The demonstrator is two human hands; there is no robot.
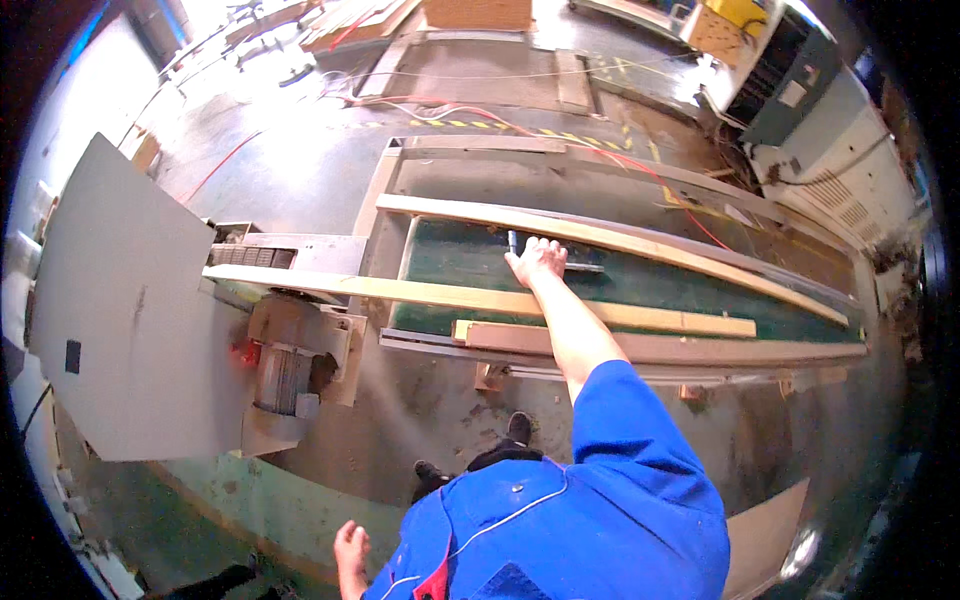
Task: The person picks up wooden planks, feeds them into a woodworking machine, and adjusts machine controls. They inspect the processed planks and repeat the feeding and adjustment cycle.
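My right hand [535,260] reaches out over a green conveyor belt [460,262], between two long pale wooden planks. The near plank [440,293] runs under my forearm and the far plank [620,240] lies just beyond my fingers. The hand rests on a thin dark bar [585,267] that lies on the belt, with a short blue piece [512,240] showing at the fingertips. The grip itself is hidden by the hand. My left hand [350,548] hangs low at my side above the floor, holding nothing, fingers loose. I wear blue work clothes.
A shorter wooden block [500,334] lies on the conveyor's near metal rail [700,350]. A grey machine with a motor [285,375] stands at the left, beside a large grey panel [120,310]. Red cables [440,105] cross the concrete floor beyond. Stacked boards [350,20] lie far back.
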